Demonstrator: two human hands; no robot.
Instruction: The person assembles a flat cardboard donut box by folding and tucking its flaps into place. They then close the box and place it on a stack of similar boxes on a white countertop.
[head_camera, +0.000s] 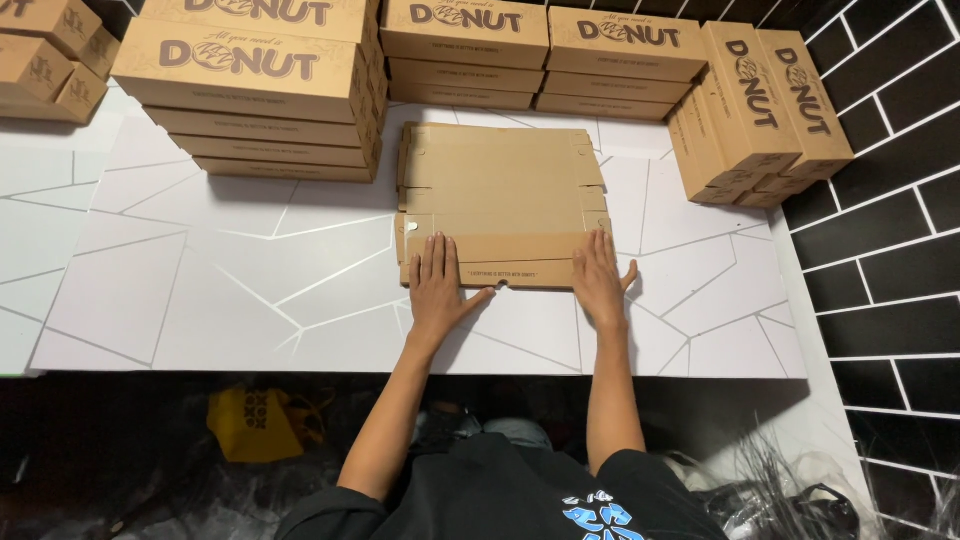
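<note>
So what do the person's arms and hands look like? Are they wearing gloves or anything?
No gloves. Both the left hand and the right hand are bare, with no rings, watch or bracelets that I can see. The forearms are bare too. The person wears a black short-sleeved shirt with a blue and white design on the front.

Bright, even overhead light on the white table (200, 290) — soft shadows beneath the box stacks (260, 90); sharp focus, dark underexposed foreground, slight wide-angle bending at edges.

Brown cardboard sheet (500, 205), white silver-veined table (200, 270)
</note>
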